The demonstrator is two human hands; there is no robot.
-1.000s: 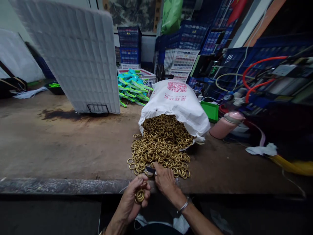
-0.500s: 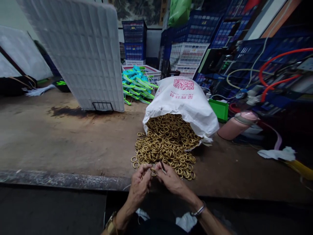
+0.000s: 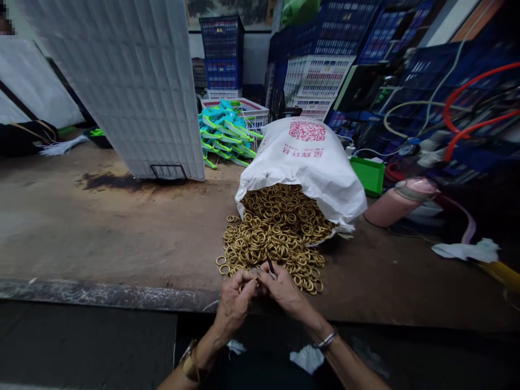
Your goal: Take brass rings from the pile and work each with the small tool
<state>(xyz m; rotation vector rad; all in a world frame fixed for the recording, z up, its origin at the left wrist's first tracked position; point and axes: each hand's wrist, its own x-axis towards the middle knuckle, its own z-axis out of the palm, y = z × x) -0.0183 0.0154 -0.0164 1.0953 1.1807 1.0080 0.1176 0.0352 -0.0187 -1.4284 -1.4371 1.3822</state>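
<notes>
My left hand point(image 3: 234, 303) is closed, its thumb and fingers pinched on a brass-coloured ring mostly hidden by the fingertips. My right hand point(image 3: 284, 292) is closed round a slim dark tool point(image 3: 270, 265) whose end sticks up between thumb and forefinger; its kind cannot be made out. The fingertips of both hands meet at the table's front edge. Just beyond them lies a heap of brass-coloured rings point(image 3: 264, 238), spilling from the mouth of a white sack point(image 3: 300, 157) with red print that rests on its side.
A tall white ribbed panel point(image 3: 162, 92) stands on the brown table point(image 3: 122, 233) at left. Blue and green pieces point(image 3: 227, 132) are piled behind. A pink bottle point(image 3: 400, 203) and a green tray point(image 3: 368, 176) are right of the sack. Stacked crates point(image 3: 317, 76) fill the back.
Both hands have drawn closer together at the fingertips, and the ring seen between them is now mostly covered. The camera view has shifted slightly; sack and heap lie as before.
</notes>
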